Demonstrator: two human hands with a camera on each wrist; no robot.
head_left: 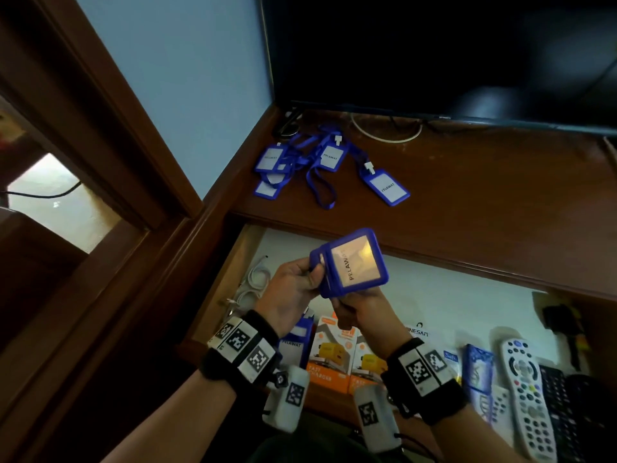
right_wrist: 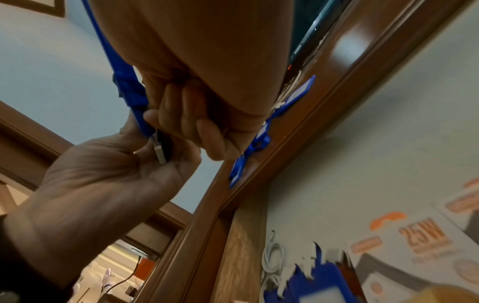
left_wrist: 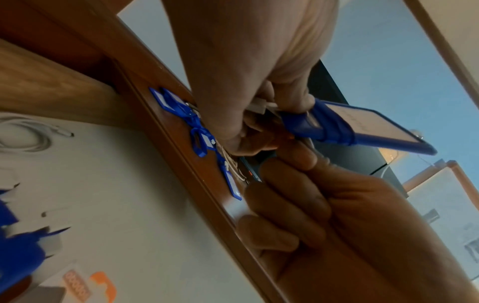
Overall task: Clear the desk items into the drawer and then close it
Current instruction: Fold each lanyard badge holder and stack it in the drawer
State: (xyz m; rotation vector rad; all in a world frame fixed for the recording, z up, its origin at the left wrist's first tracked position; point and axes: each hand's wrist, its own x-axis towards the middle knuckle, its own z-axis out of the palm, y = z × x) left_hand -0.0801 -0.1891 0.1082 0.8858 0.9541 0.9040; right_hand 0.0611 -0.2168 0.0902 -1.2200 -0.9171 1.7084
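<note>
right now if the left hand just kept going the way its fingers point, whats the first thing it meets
The left hand already grips the blue badge holder, so that comes first. Past it, the line probably reaches the desk's front edge above the open drawer, though depth is hard to judge here.

I see bare white drawer floor (head_left: 434, 305) behind the charger boxes (head_left: 337, 355), open to a hand from above. Remotes (head_left: 524, 389) crowd its right front, a white cable (head_left: 257, 282) its left. On the bench (head_left: 484, 195), loose badge holders (head_left: 300, 162) clutter the left rear under the monitor (head_left: 434, 55).
</note>
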